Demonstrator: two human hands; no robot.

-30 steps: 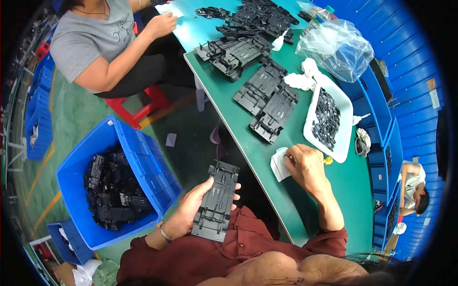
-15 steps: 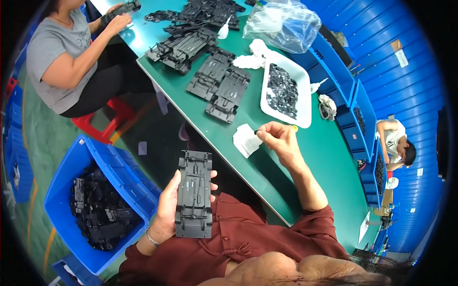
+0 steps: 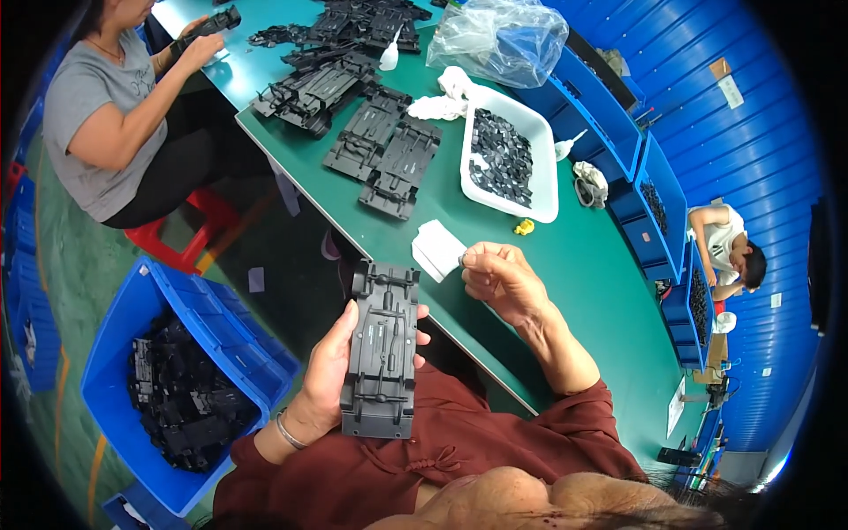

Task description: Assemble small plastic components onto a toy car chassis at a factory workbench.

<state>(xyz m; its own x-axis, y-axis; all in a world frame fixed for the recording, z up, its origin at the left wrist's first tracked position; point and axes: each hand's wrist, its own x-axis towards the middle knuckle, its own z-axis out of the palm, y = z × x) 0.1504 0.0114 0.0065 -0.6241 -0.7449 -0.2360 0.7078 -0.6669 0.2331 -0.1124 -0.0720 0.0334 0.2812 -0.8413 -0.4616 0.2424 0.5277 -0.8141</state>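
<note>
My left hand (image 3: 325, 373) is wrapped round a black plastic toy car chassis (image 3: 382, 353), its underside with moulded axles facing up. My right hand (image 3: 508, 287) is closed in a pinch over the table's near edge; whatever sits at its fingertips is too small to make out. Just beside those fingertips lies a pad of white paper (image 3: 436, 251). Farther off, two more chassis (image 3: 402, 168) rest side by side on the green table (image 3: 583, 291). A white tray (image 3: 549, 201) of small black parts (image 3: 502, 157) stands beyond my right hand.
Chassis are piled at the far end (image 3: 322, 84), near a white dropper bottle (image 3: 389, 55). Blue bins (image 3: 654, 221) line the table's right side. A deep blue crate (image 3: 115, 353) of black parts stands at left. One co-worker (image 3: 106, 115) sits far left, another (image 3: 720, 238) far right.
The chassis in my left hand has moved right and slightly up, closer to my right hand. My right hand has shifted slightly left and down, its fingers curled tighter. A yellow lump shows more fully.
</note>
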